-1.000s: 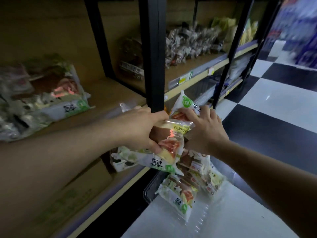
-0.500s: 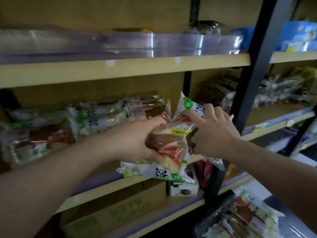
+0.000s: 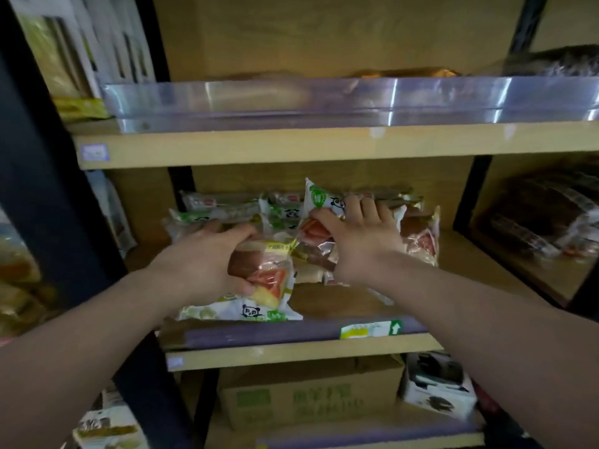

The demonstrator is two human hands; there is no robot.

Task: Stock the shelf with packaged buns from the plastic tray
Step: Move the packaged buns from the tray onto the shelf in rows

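Both hands are reaching into the middle shelf (image 3: 291,358) at the centre of the frame. The left hand (image 3: 201,257) is closing around a bun packet (image 3: 259,286), thumb under it and fingers over the top; the packet is lying with its long axis running from lower left to upper right, its white end with a panda logo and green print pointing toward the lower edge of the shelf. A yellow strip on it is carrying small writing too blurred to read. The right hand (image 3: 359,241) is gripping a second packet (image 3: 324,202), whose white-and-green panda end is pointing up. Behind them, stacked packets (image 3: 227,209) are lying flat. A green arrow label (image 3: 371,329) is sitting on the shelf edge; a cardboard box (image 3: 311,393) with green print is sitting below.
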